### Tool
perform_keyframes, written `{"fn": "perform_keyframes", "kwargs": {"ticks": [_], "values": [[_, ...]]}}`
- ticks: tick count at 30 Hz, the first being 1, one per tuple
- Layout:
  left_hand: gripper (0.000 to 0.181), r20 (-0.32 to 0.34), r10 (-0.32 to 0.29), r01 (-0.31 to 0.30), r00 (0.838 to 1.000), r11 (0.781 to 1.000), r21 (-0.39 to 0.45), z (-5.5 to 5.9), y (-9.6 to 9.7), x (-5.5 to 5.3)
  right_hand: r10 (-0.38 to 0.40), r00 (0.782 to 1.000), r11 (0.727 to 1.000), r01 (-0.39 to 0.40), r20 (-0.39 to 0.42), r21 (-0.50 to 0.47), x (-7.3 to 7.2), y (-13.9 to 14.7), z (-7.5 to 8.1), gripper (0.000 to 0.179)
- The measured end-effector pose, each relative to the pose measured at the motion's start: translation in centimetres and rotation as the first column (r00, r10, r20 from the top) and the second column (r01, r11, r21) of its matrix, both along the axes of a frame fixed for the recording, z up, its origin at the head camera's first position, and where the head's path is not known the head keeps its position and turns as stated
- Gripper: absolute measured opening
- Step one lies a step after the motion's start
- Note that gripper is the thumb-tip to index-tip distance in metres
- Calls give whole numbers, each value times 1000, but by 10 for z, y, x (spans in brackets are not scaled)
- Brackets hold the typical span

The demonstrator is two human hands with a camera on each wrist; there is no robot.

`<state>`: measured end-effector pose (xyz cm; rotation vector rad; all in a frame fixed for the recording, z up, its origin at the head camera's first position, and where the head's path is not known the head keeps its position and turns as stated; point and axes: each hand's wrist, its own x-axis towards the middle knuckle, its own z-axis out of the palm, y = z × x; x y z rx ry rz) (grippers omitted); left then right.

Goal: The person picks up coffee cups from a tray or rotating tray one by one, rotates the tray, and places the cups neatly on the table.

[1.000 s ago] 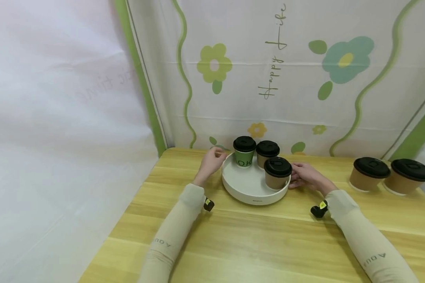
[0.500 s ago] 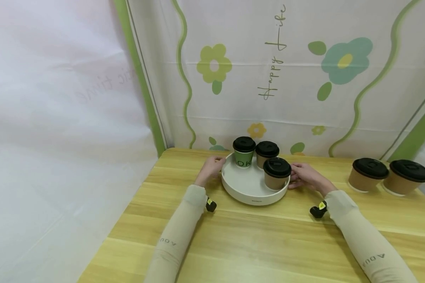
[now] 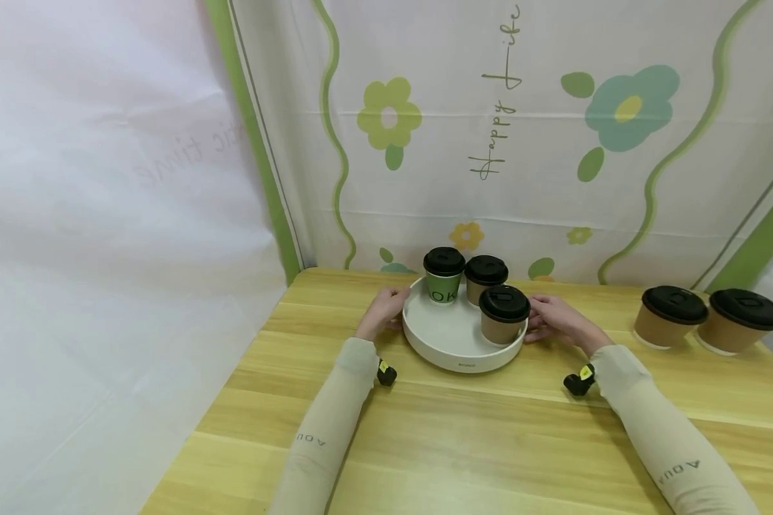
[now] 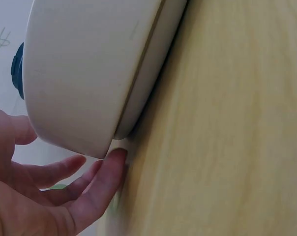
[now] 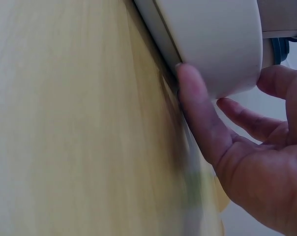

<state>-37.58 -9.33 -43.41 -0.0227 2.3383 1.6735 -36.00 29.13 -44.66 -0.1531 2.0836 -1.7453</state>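
A round white tray (image 3: pixel 444 332) with a raised rim sits on the wooden table. Three lidded paper cups stand on it: a green cup (image 3: pixel 442 287), a brown cup (image 3: pixel 475 292) behind, and a larger brown cup (image 3: pixel 501 330) at the right. My left hand (image 3: pixel 383 311) grips the tray's left side; in the left wrist view its thumb (image 4: pixel 23 132) meets the wall and a fingertip (image 4: pixel 118 156) lies at the bottom edge. On the opposite side my right hand (image 3: pixel 556 318) holds the tray likewise, thumb at the rim and one finger (image 5: pixel 193 83) low against the wall.
Two more brown cups (image 3: pixel 662 330) with black lids stand close together on the table (image 3: pixel 464 443) at the right. Behind the table hangs a white curtain (image 3: pixel 438 186) with printed flowers. Small black devices (image 3: pixel 386 373) sit at both wrists.
My left hand has come down and in from above the tray's left rim, and its fingers now lie against the side. The right hand, tray and cups show hardly any movement.
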Motion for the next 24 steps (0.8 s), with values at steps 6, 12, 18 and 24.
{"fn": "perform_keyframes", "kwargs": {"ticks": [6,12,18,24], "values": [[54,10,-1,1,1000,1000,-2,-1,1,-1,15,1000,1000,-15,-1,-7,-1,0,1,30],[51,9,3,-3,1000,1000,-17,-3,2,0,40,999,999,-40,-5,36,-1,0,9,32],[53,17,-8,8,1000,1000,-3,-5,2,-2,61,994,987,-47,-88,156,-2,6,28,51],[50,15,-6,6,1000,1000,2,-9,0,-6,24,986,982,7,-164,187,-4,15,55,62]]}}
